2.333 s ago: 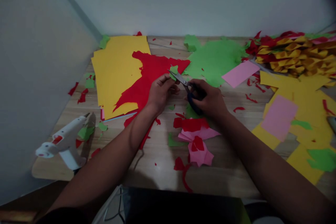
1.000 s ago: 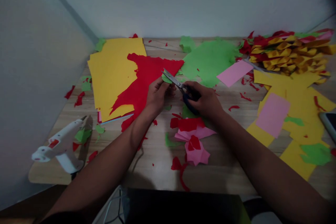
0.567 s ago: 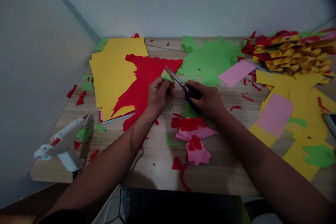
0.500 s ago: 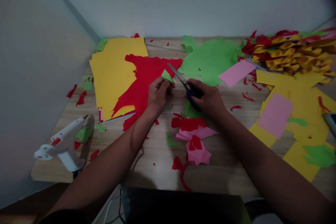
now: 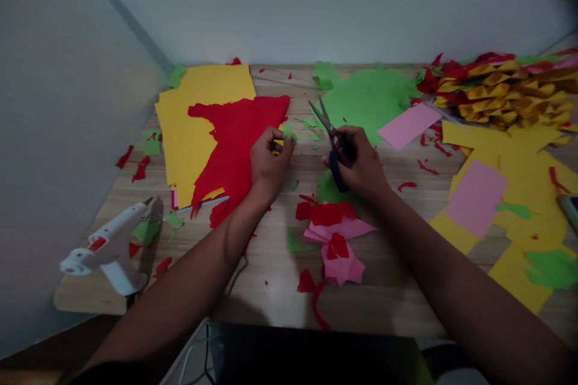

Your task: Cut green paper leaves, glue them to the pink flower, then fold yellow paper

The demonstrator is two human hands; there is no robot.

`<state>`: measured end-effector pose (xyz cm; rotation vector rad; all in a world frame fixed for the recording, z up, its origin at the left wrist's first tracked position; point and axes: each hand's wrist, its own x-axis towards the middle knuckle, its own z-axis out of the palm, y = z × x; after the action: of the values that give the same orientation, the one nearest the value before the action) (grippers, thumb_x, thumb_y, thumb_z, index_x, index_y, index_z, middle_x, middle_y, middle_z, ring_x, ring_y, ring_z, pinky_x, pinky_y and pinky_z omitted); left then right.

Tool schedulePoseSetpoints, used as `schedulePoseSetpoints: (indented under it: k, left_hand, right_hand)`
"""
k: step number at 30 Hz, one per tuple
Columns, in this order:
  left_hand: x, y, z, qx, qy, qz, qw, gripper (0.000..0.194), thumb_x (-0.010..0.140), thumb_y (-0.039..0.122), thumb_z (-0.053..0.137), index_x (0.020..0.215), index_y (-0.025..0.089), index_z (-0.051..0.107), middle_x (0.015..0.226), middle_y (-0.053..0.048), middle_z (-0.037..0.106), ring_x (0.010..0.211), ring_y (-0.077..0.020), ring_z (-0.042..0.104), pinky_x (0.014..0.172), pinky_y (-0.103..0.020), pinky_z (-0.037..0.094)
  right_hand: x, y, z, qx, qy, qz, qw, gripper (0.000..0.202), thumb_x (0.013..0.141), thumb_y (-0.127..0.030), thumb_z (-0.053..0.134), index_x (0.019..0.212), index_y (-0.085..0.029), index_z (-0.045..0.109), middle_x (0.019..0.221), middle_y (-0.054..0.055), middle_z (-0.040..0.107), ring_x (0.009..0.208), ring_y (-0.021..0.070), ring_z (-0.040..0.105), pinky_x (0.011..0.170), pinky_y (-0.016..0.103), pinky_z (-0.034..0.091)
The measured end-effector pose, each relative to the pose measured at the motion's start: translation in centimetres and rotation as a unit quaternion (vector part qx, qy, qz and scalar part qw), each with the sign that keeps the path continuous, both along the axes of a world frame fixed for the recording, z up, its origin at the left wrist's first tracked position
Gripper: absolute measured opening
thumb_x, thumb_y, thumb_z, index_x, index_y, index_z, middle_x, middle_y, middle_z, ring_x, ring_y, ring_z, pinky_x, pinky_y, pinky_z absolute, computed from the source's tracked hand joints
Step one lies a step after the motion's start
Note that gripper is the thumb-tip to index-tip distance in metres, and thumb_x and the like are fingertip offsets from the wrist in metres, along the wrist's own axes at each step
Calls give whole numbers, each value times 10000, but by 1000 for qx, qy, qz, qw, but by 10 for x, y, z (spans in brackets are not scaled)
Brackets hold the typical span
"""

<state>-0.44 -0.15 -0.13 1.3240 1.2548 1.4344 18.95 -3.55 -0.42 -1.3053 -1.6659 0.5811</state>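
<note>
My left hand [image 5: 272, 159] is closed in a pinch, with a small green paper piece [image 5: 288, 130] at its fingertips, slightly blurred. Under its wrist lies a torn red sheet [image 5: 237, 141], overlapping a stack of yellow sheets [image 5: 187, 132]. Dark-handled scissors [image 5: 332, 132] are gripped in my right hand [image 5: 363, 162], blades parted and pointing up and away. The blades stand to the right of the green piece, not touching it. Small green scraps [image 5: 311, 123] lie on the table between the hands, near a big green sheet [image 5: 365, 99].
A white glue gun [image 5: 111, 240] stands at the left front. Folded pink paper shapes [image 5: 343, 261] with red scraps lie at the front middle. At right are yellow sheets [image 5: 537, 204], pink rectangles [image 5: 409, 126] and a heap of folded yellow strips [image 5: 501, 96]. A wall rises behind.
The red sheet has shifted left. Scissor blades have opened and turned more upright, moving slightly right. Small green scraps now show on the table between the hands.
</note>
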Motion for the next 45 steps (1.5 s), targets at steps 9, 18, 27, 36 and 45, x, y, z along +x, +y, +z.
schedulePoseSetpoints:
  k: [9,18,27,36,45]
  left_hand:
    - [2,-2,5,12,-28,-36,999,202,771,201,733,841,208,543,744,41,635,574,-68,535,547,-183,411]
    - [3,-1,5,8,-58,-59,997,349,701,294,828,910,213,561,772,40,637,562,-62,505,527,-185,375]
    - [11,-13,7,-30,-65,-134,988,345,702,339,851,907,215,602,738,30,620,609,-93,568,552,-204,431]
    - [9,-7,6,-18,-157,-91,983,360,764,384,825,966,234,567,656,79,592,476,-66,549,462,-178,434]
    - [6,-3,9,28,-182,-51,982,444,695,463,869,931,249,560,623,101,542,427,-54,540,407,-173,414]
  right_hand:
    - [-3,-3,3,-2,-48,18,999,510,776,-393,747,1218,-252,537,976,40,648,889,224,650,842,378,530]
    - [-6,-4,1,11,-53,37,998,509,782,-402,761,1217,-255,542,976,41,646,912,227,633,862,373,513]
    - [-9,-5,7,4,-8,-5,1000,493,802,-505,724,1186,-274,520,947,17,638,875,208,634,806,338,527]
    - [-4,-2,1,31,-54,9,998,565,779,-449,753,1250,-253,513,1054,64,609,1002,276,582,945,469,482]
    - [-3,-3,3,18,-41,27,999,531,755,-412,772,1202,-257,532,1010,43,617,947,245,603,907,430,490]
